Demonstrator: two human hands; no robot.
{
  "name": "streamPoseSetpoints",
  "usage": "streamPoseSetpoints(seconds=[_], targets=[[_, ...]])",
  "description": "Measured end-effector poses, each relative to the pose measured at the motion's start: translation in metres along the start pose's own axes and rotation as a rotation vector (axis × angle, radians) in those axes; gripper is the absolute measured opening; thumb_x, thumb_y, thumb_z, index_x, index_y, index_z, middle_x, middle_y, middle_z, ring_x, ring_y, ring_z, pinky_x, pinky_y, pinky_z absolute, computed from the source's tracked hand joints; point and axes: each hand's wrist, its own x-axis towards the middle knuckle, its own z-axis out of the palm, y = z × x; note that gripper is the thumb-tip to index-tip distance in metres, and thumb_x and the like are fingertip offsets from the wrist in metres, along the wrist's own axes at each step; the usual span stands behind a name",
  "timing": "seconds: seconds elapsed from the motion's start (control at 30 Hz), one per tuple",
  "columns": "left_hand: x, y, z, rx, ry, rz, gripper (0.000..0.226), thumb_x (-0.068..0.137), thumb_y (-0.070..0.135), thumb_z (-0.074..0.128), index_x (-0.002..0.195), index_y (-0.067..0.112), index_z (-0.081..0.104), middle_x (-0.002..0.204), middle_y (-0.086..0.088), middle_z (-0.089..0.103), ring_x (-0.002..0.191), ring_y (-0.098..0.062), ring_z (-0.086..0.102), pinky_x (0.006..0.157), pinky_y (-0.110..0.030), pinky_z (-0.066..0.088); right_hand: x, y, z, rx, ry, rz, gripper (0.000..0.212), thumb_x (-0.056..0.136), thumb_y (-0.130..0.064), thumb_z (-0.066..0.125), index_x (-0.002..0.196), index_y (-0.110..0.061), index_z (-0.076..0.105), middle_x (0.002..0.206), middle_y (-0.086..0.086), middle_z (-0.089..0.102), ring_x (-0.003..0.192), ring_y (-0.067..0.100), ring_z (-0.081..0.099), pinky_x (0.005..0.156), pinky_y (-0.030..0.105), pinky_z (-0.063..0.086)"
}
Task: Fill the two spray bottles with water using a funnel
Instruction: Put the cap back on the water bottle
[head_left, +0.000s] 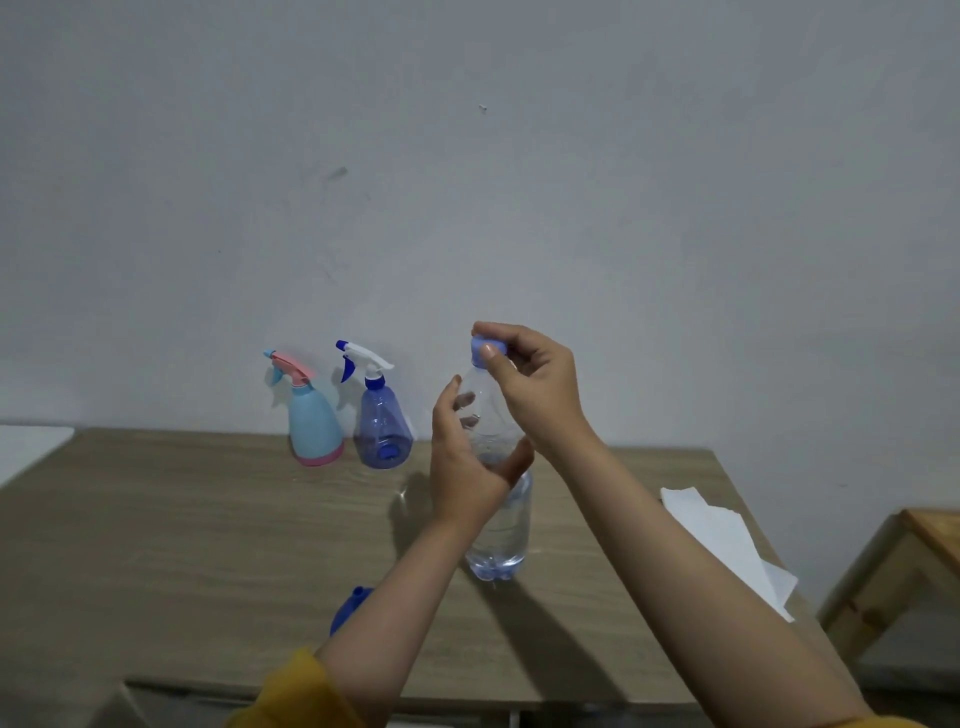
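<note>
While left hand (467, 467) grips water bottle (501, 525), right fingers (491, 351) pinch cap (485, 352).

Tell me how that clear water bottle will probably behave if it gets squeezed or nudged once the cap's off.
The water bottle looks thin and clear, so it probably dents under a squeeze. It seems mostly full, likely heavy for its size. Tall and narrow, it could tip and spill unless the left hand steadies it.

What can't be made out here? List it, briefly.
- Funnel, head view: mostly hidden behind the left forearm.
- Water bottle middle: covered by the left hand.
- Cap: right hand fingers cover it; tightness unknown.
- Light blue spray bottle: opaque, contents unseen.
</note>
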Motion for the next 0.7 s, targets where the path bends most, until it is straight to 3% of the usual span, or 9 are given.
streamPoseSetpoints(seconds=[0.17,0.27,0.37,0.5,0.6,0.7], targets=[[0.0,0.001,0.001,0.014,-0.028,0.011,0.102,0.063,0.029,0.086,0.142,0.022,0.023,0.131,0.007,0.044,0.109,-0.006,0.051,0.083,-0.006,0.042,0.0,-0.002,-0.001,-0.014,0.056,-0.01,0.021,0.076,-0.001,0.076,0.078,-0.022,0.073,0.088,0.0,0.072,0.082,0.01,0.066,0.084,0.031,0.055],[0.001,0.002,0.001,0.005,-0.028,0.003,0.103,0.061,0.029,0.087,0.142,0.019,0.024,0.131,0.006,0.044,0.109,-0.007,0.052,0.086,-0.013,0.044,0.002,0.0,0.003,0.014,0.153,0.033,0.028,0.066,-0.004,0.084,0.061,-0.029,0.07,0.085,0.004,0.07,0.078,0.015,0.064,0.081,0.038,0.053],[0.0,0.002,0.0,0.008,-0.002,-0.01,0.103,0.06,0.029,0.087,0.141,0.019,0.025,0.13,0.007,0.044,0.108,-0.004,0.051,0.086,-0.014,0.043,0.0,0.002,0.006,0.032,0.112,0.03,0.022,0.068,-0.005,0.083,0.079,-0.018,0.069,0.087,0.0,0.068,0.079,0.012,0.063,0.081,0.033,0.054],[0.001,0.003,-0.001,0.017,-0.007,-0.005,0.102,0.062,0.028,0.087,0.141,0.023,0.023,0.131,0.007,0.044,0.107,0.001,0.05,0.084,-0.006,0.039,0.0,0.005,-0.001,0.076,-0.015,0.006,0.025,0.086,-0.001,0.067,0.11,-0.004,0.063,0.112,0.007,0.068,0.103,0.015,0.065,0.094,0.03,0.052],[0.0,0.005,0.001,0.031,-0.006,0.005,0.101,0.062,0.029,0.086,0.142,0.022,0.024,0.13,0.006,0.044,0.107,-0.006,0.05,0.084,-0.006,0.039,0.003,0.005,-0.006,0.095,-0.01,0.006,0.021,0.084,0.003,0.066,0.104,-0.002,0.064,0.108,0.017,0.069,0.1,0.02,0.067,0.09,0.03,0.054],[-0.001,0.006,0.003,0.042,-0.002,0.011,0.102,0.062,0.03,0.086,0.142,0.021,0.024,0.13,0.006,0.044,0.107,-0.006,0.05,0.085,-0.009,0.041,0.006,0.006,-0.007,0.106,0.031,0.023,0.023,0.074,0.004,0.076,0.089,-0.009,0.063,0.096,0.012,0.069,0.089,0.019,0.067,0.085,0.035,0.056]])
